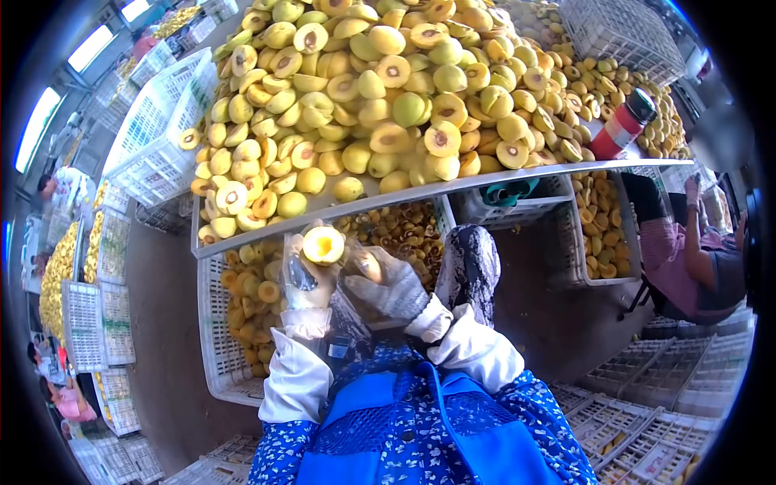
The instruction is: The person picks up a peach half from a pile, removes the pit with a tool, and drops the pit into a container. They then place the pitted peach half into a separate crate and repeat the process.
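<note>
My left hand, in a thin clear glove, is closed around a halved yellow peach. The cut face with its hollow centre is turned up. Close beside it on the right is my right hand, in a grey knit glove with bare fingertips showing. Its fingers are curled together, and whatever they may grip is hidden. Both hands are just in front of the metal table edge, over a crate of peach halves. A large heap of peach halves covers the table.
A red bottle with a dark cap stands among the fruit at the right. White crates are at the left, and stacked crates lie at lower right. Another person sits at the right; more people are far left.
</note>
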`<state>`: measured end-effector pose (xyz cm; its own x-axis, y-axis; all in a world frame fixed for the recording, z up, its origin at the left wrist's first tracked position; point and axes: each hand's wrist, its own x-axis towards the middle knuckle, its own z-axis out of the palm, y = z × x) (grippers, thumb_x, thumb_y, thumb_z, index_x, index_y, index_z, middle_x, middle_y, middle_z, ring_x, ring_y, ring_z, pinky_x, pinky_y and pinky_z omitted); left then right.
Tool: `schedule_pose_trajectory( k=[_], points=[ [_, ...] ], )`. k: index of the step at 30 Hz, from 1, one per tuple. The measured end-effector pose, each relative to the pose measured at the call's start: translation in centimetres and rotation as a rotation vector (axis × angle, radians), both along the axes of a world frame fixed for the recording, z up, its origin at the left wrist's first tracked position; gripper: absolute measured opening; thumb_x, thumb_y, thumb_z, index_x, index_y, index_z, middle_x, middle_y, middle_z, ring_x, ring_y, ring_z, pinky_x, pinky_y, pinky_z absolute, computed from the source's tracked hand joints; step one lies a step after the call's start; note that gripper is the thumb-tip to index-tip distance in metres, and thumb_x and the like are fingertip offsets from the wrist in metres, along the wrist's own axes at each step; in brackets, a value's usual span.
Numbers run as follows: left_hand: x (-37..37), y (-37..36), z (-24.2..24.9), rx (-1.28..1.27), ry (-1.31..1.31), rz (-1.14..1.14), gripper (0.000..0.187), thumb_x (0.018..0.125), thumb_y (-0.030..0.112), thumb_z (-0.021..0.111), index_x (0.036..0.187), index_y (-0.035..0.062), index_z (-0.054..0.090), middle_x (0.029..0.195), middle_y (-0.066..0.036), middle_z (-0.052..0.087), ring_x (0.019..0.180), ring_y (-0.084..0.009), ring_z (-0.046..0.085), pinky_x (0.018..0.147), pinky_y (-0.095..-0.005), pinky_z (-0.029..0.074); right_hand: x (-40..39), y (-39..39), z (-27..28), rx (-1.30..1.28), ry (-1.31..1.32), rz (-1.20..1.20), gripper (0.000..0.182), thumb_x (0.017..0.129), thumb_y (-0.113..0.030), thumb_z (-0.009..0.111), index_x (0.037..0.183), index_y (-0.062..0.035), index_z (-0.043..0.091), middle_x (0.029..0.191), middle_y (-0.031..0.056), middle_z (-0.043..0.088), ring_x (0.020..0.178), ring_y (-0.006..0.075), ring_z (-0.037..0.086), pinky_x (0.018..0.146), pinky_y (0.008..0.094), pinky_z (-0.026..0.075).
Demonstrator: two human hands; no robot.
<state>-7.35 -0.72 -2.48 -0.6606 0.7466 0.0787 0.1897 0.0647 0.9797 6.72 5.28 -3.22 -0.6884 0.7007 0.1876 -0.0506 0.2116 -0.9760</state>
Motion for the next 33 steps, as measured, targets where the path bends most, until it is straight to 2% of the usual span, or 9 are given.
schedule_pose_trajectory(
  k=[7,9,14,18,20,26,28,30,33],
  points=[
    [1.6,-0.3,-0.5,0.354,-0.834,0.072,0.031,0.090,0.021,0.055,0.107,-0.0054,0.055,0.090,-0.006,0.061,0.076,-0.0124,0.058,0.070,-0.0248,0.048,-3.2,0.0,-0.4,0.237,-0.214,0.003,0.029,0.082,-0.029,0.062,0.104,-0.0106,0.056,0.089,0.0175,0.062,0.074,0.0377,0.062,0.061,0.0424,0.049],
    [3.0,-0.5,1.3,0.323,-0.664,0.007,0.036,0.091,0.026,0.054,0.110,-0.0040,0.053,0.093,-0.006,0.059,0.078,-0.0131,0.056,0.071,-0.0246,0.047,-2.7,-0.4,0.0,0.209,-0.213,-0.036,0.026,0.082,-0.029,0.059,0.102,-0.0113,0.057,0.081,0.0167,0.058,0.067,0.0376,0.060,0.058,0.0449,0.048],
    [3.4,-0.6,-2.1,0.271,-0.712,0.060,0.030,0.090,0.026,0.057,0.111,0.0042,0.054,0.092,-0.003,0.057,0.082,-0.0120,0.055,0.073,-0.0252,0.046,-2.2,-0.1,-0.9,0.033,-0.216,0.043,0.029,0.083,-0.019,0.060,0.110,-0.0064,0.059,0.082,0.0118,0.065,0.072,0.0169,0.062,0.067,0.0299,0.049],
    [2.7,-1.5,-1.9,0.150,-0.375,0.104,0.024,0.091,0.022,0.054,0.108,0.0051,0.055,0.091,-0.002,0.057,0.079,-0.0102,0.053,0.070,-0.0220,0.045,-4.0,0.6,-3.2,-0.949,0.309,0.009,0.012,0.082,-0.014,0.060,0.085,-0.0021,0.060,0.068,0.0036,0.060,0.056,0.0146,0.056,0.049,0.0272,0.045],
    [2.2,-3.4,-0.7,0.371,-0.222,0.135,0.020,0.091,0.018,0.051,0.104,0.0042,0.057,0.085,-0.004,0.058,0.073,-0.0112,0.053,0.064,-0.0223,0.045,-1.8,1.0,-1.1,-0.727,0.137,-0.217,0.008,0.080,-0.012,0.063,0.079,-0.0054,0.060,0.062,0.0018,0.057,0.048,0.0121,0.050,0.041,0.0264,0.039],
    [-7.3,-4.7,2.4,-0.412,1.225,0.335,0.054,0.078,0.021,0.065,0.123,0.0038,0.041,0.112,-0.020,0.051,0.102,-0.0360,0.054,0.084,-0.0436,0.048,1.6,0.3,-9.2,-0.741,-0.037,0.065,0.029,0.082,-0.027,0.069,0.098,-0.0053,0.060,0.081,0.0007,0.061,0.073,0.0091,0.052,0.064,0.0265,0.046],
    [-6.3,4.8,3.1,-0.278,1.122,0.051,0.063,0.076,0.026,0.067,0.128,0.0059,0.038,0.117,-0.021,0.050,0.101,-0.0368,0.055,0.083,-0.0433,0.048,1.4,-0.3,-11.1,-0.504,0.011,-0.044,0.038,0.082,-0.024,0.069,0.112,-0.0073,0.053,0.096,0.0032,0.059,0.080,0.0100,0.053,0.066,0.0285,0.047],
    [-5.4,11.3,3.4,-0.596,0.968,-0.168,0.067,0.075,0.034,0.067,0.130,0.0071,0.037,0.122,-0.021,0.049,0.102,-0.0377,0.055,0.084,-0.0440,0.048,2.7,0.1,-8.2,-0.946,0.065,0.087,0.037,0.081,-0.023,0.070,0.112,-0.0070,0.056,0.094,0.0031,0.061,0.083,0.0114,0.054,0.070,0.0297,0.047],
    [-9.3,17.9,-4.4,-0.454,1.427,-0.268,0.073,0.073,0.047,0.066,0.127,0.0047,0.042,0.117,-0.020,0.053,0.094,-0.0376,0.058,0.078,-0.0454,0.048,2.7,1.6,-7.7,-0.537,0.025,-0.005,0.028,0.084,-0.027,0.065,0.103,-0.0058,0.062,0.087,0.0025,0.065,0.083,0.0116,0.057,0.075,0.0305,0.048]
  ],
)
